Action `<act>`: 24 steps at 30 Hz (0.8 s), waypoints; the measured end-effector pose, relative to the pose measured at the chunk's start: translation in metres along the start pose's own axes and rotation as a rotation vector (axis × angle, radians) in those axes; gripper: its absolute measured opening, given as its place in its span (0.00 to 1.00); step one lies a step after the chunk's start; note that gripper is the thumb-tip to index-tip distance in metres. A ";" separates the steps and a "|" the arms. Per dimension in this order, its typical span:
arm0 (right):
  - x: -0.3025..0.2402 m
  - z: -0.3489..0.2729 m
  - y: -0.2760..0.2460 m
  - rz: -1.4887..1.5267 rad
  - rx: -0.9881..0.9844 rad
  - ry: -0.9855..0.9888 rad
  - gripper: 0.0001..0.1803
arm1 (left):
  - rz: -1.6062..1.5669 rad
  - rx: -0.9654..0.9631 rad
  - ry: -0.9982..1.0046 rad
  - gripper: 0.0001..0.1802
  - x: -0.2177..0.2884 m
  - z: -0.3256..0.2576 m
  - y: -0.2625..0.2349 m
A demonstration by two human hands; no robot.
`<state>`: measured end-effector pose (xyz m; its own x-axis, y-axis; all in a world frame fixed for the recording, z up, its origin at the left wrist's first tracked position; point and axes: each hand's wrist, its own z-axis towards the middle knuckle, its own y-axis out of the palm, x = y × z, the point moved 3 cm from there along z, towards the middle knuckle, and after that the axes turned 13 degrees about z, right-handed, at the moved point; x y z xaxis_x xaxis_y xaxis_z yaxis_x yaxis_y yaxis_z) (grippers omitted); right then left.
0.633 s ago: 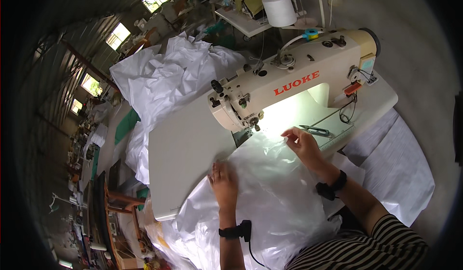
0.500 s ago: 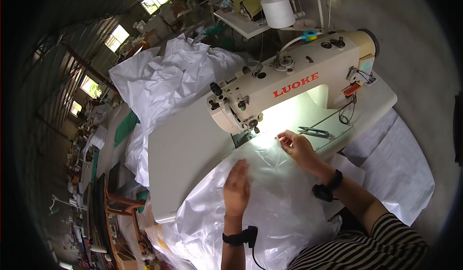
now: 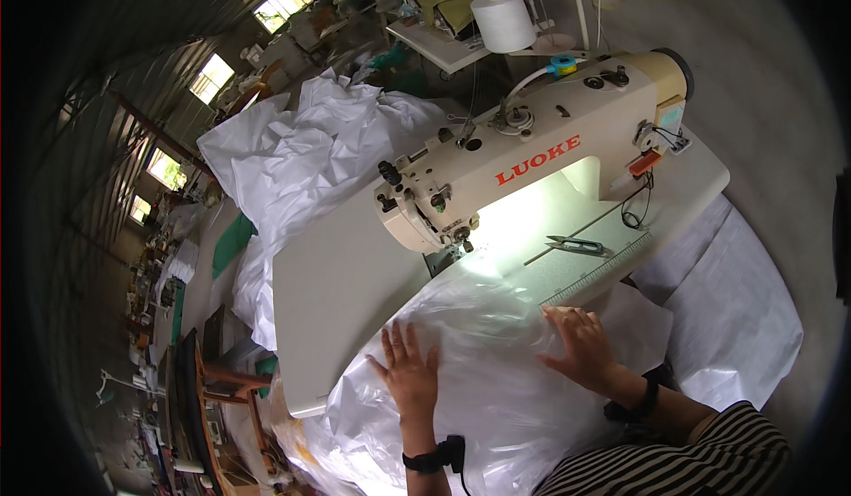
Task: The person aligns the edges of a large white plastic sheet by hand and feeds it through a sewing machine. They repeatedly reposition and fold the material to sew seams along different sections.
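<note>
A sheet of translucent white plastic (image 3: 496,390) spills over the front of the sewing machine table and down toward me. My left hand (image 3: 409,374) lies on its left part with fingers spread, holding nothing. Further right, my right hand (image 3: 581,347) is at the table's front edge over the plastic, thumb held apart from the fingers, and I see nothing gripped in it. Beyond both hands stands the cream sewing machine (image 3: 532,164), its lamp lighting the bed. The sheet's far edge reaches close to the needle area (image 3: 456,249).
Thread snips (image 3: 576,246) lie on the machine bed behind a ruler strip (image 3: 598,268). Crumpled white sheeting (image 3: 310,141) is heaped at the far left. More white sheeting (image 3: 736,292) hangs at the right. A white thread cone (image 3: 503,22) stands behind the machine.
My right hand has come back from beside the needle toward me and opened. My left hand has dropped lower with its fingers fanned out. The plastic near the needle has slid nearer me.
</note>
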<state>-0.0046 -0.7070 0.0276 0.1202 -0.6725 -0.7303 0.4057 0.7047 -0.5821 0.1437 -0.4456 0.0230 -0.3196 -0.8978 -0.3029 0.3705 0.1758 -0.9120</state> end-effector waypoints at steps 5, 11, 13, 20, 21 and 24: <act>0.010 0.015 0.005 0.182 -0.036 0.072 0.23 | -0.008 -0.137 -0.135 0.33 -0.046 0.014 -0.003; 0.007 0.031 0.020 0.253 0.025 0.102 0.21 | -0.418 0.219 0.170 0.19 0.003 0.017 -0.065; 0.006 0.033 0.027 0.212 0.005 0.115 0.22 | -0.532 0.081 0.476 0.23 0.050 0.018 -0.065; 0.013 0.008 0.013 0.234 -0.130 0.202 0.24 | -0.282 -0.022 0.426 0.34 0.065 0.078 0.002; 0.014 0.000 0.006 0.096 -0.129 0.173 0.25 | -0.296 -0.044 0.402 0.35 0.061 0.080 0.008; 0.022 -0.015 -0.001 -0.140 -0.089 0.143 0.25 | -0.296 -0.039 0.442 0.35 0.061 0.073 0.013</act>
<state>-0.0162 -0.7192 0.0063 -0.0646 -0.7308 -0.6795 0.3270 0.6278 -0.7063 0.1932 -0.5274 0.0132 -0.7456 -0.6571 -0.1110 0.1789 -0.0368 -0.9832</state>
